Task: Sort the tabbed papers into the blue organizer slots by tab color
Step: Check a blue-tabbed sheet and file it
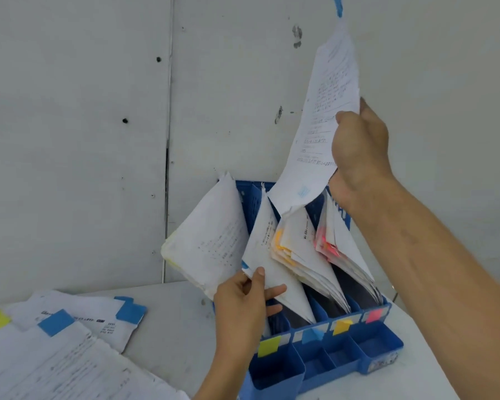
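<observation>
Partly sorted into the blue plastic slotted organizer (381, 346); blue-tabbed white sheet (324, 116) gripped aloft by right hand (358, 151), filed papers (267, 252) pinched by left hand (241, 307), loose tabbed pile (70, 368) unsorted.

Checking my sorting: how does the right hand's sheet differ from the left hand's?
The raised sheet is held up over the blue organizer, gripped by the right hand; the slotted sheet leans inside it, pinched by the left hand. The raised sheet's blue tab shows clearly on top; the slotted sheet's barely shows. Both are printed paper.
</observation>
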